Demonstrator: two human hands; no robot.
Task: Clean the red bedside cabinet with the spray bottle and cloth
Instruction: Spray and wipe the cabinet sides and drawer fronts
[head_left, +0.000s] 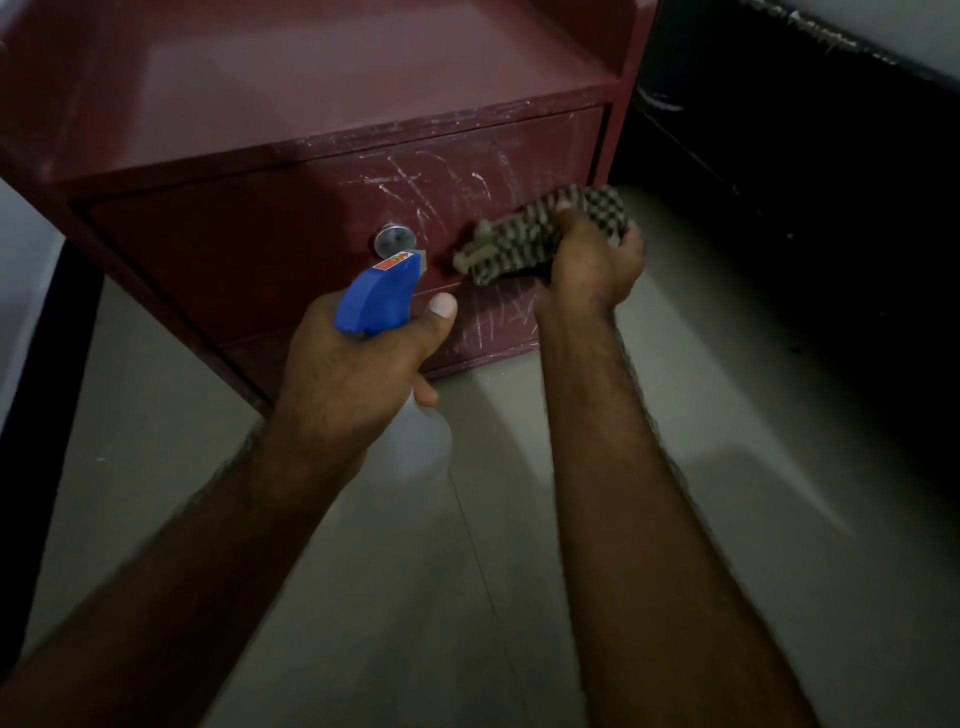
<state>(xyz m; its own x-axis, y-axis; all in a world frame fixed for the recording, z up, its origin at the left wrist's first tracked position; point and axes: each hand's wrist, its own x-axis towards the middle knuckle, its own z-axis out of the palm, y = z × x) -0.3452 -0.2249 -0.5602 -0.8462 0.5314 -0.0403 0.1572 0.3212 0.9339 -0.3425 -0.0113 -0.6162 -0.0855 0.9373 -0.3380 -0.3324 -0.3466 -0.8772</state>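
Red bedside cabinet (249, 228): standing on a pale tiled floor (467, 571), its drawer front (467, 176) showing white scratches at the right; a round metal knob (395, 240) sitting mid-front.

Spray bottle (382, 299): blue trigger head pointing at the drawer front just below the knob, translucent body hanging beneath the hand. Left hand (348, 374) is grasping it, grip clenched around the neck, thumb lying along the head's right side.

Cloth (535, 234): dark-and-light checked, bunched. Right hand (592, 260) is holding it, grip clenched on the wad, pressing it against the drawer front's scratched right part.

Dark furniture (805, 208): standing just right of the cabinet.
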